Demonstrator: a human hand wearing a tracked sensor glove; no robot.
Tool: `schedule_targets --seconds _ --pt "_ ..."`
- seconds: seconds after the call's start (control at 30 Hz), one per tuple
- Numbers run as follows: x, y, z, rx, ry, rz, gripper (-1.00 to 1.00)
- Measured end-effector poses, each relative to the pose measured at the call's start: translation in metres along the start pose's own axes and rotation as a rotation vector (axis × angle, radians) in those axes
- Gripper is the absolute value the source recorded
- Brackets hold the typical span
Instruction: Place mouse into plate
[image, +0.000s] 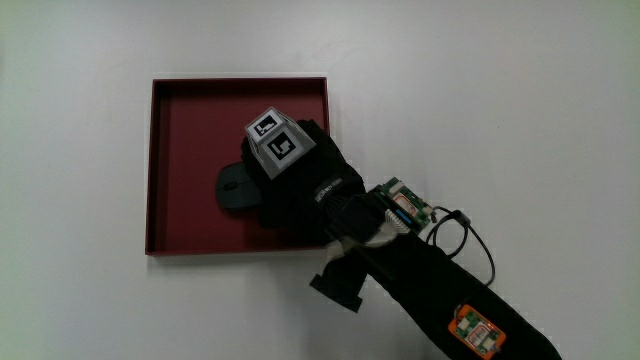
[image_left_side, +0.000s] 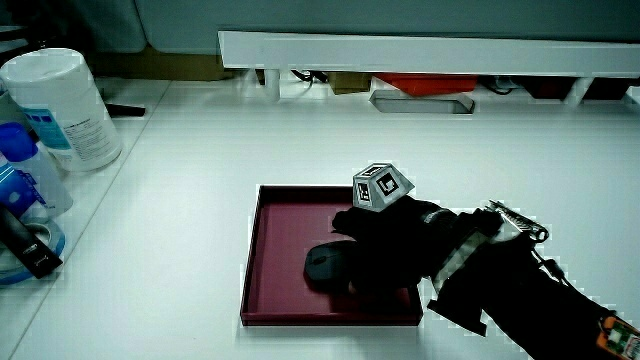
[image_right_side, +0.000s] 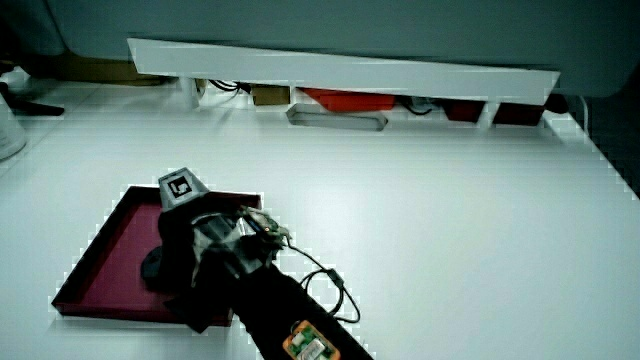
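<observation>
A dark red square plate lies on the white table and shows in both side views. A black mouse rests on the plate's floor, roughly in its middle. The hand is low over the plate, beside and partly on the mouse, with its fingers curled on the end of the mouse nearest the forearm. That end of the mouse is hidden under the glove. The patterned cube sits on the back of the hand.
A white tub, a blue-capped bottle and a black object stand at the table's edge beside the plate. The low partition runs along the table's far edge. A cable loops off the forearm.
</observation>
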Motion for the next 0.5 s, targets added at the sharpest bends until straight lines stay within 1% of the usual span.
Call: schedule_targets --seconds 0.03,0.07,0.1,0.17,0.23,0.27,0.3,0.33,0.37,0.4,0.43,0.47,0.5 --pt "0.0 -0.005 0.001 0.011 0.007 0.013 -0.65" --pt "-0.001 -0.01 0.001 0.022 0.007 0.013 -0.71" --pt "-0.001 -0.016 0.004 0.057 0.002 0.018 -0.76" --pt "-0.004 -0.027 0.008 0.076 0.026 0.069 -0.88" --pt "-0.009 -0.043 0.014 0.121 0.023 0.103 -1.0" --pt "-0.012 -0.049 0.015 0.133 0.009 0.104 -1.0" --pt "-0.014 -0.058 0.019 0.162 0.011 0.123 -1.0" --pt "-0.018 -0.065 0.02 0.173 0.007 0.143 -1.0" --pt "-0.021 -0.075 0.023 0.21 -0.007 0.161 -1.0" --pt "-0.023 -0.082 0.023 0.18 0.02 0.203 -1.0" --pt "-0.026 -0.086 0.021 0.184 -0.008 0.188 -1.0" --pt "-0.028 -0.1 0.026 0.257 -0.025 0.184 -1.0" --pt "-0.031 -0.108 0.026 0.269 -0.03 0.231 -1.0"
